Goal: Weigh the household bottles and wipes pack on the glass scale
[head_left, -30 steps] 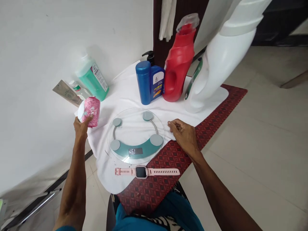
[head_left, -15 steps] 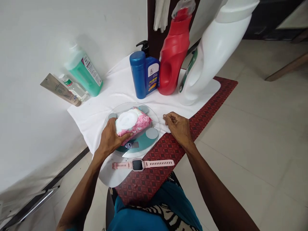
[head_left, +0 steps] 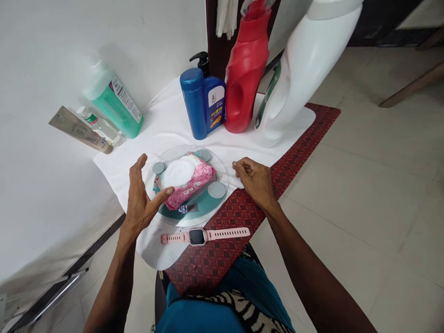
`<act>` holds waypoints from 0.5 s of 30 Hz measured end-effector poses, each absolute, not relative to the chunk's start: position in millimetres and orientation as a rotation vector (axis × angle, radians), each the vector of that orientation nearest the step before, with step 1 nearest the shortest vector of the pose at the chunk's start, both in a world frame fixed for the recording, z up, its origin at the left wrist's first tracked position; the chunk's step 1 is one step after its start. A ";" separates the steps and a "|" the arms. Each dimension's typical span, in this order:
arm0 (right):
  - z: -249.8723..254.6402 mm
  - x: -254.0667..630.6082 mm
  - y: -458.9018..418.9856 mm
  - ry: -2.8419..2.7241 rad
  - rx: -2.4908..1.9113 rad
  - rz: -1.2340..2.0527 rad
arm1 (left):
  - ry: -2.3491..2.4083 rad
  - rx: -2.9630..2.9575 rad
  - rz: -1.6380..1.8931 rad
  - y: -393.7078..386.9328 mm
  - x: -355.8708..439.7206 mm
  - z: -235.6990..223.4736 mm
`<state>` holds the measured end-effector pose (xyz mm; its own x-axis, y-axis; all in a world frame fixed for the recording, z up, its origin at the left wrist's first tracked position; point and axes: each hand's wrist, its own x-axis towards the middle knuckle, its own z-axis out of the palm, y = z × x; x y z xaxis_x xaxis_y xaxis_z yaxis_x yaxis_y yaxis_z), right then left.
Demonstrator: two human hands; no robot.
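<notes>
A pink-and-white pack of wet wipes [head_left: 190, 185] with a white lid lies on a round glass scale [head_left: 217, 189]. Lit digits show on the scale's display, partly covered by the pack. To the left of the pack is my left hand [head_left: 142, 199], open with its fingers raised and thumb spread, the thumb tip overlapping the pack's near edge. My right hand [head_left: 255, 180] rests at the right of the scale, fingers curled in and thumb against them; nothing shows in it. A pink smartwatch [head_left: 197, 237] lies stretched out below the scale.
Behind the scale stand a blue bottle [head_left: 193, 106], a blue pump bottle [head_left: 215, 104], a red bottle [head_left: 244, 78] and a tall white bottle [head_left: 305, 64]. By the wall are a green bottle [head_left: 120, 108], a small clear bottle [head_left: 104, 129] and a tube [head_left: 78, 129]. White cloth [head_left: 159, 125] covers much of the red-patterned tabletop [head_left: 291, 152].
My left hand has let go of the wet wipes pack and moved left, its fingers spreading. The pack stays on the scale. My right hand has barely moved; the view has shifted slightly.
</notes>
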<state>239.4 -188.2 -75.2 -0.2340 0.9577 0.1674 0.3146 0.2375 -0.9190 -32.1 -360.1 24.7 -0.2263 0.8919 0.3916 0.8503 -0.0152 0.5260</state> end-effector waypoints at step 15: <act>-79.0 241.0 -186.4 -1.716 -1.189 1.028 | 2.144 1.290 1.171 -341.9 -23.1 15.2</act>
